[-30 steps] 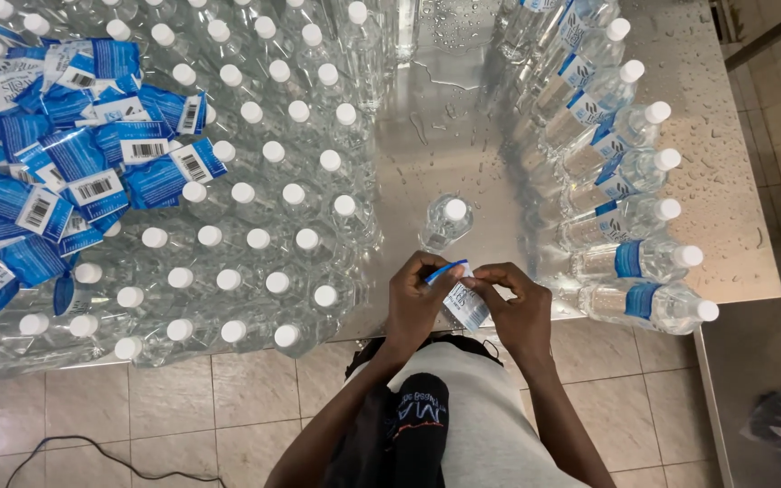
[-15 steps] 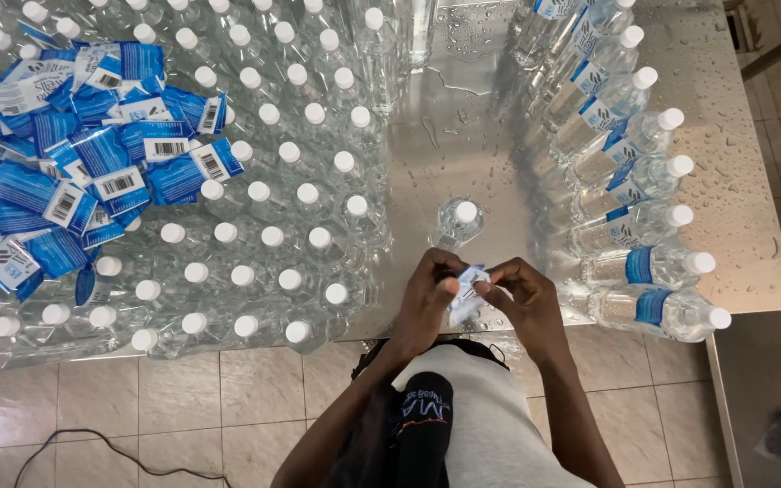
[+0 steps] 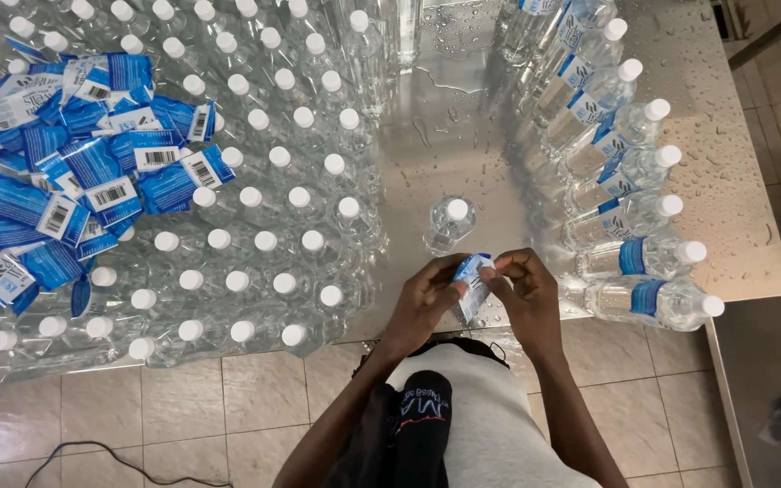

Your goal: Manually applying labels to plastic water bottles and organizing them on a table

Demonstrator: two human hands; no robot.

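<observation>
Two hands, left hand [image 3: 427,303] and right hand [image 3: 524,294], pinch blue label sleeve [image 3: 474,282]; we judge opening step; next needs lone bottle [image 3: 449,221].

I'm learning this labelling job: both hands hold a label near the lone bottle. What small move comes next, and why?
Probably open the label into a sleeve and lower it over the lone bottle. The left hand and right hand pinch it flat between the fingertips, that bottle stands bare just ahead of them, and the bottles on the right already wear labels.
</observation>
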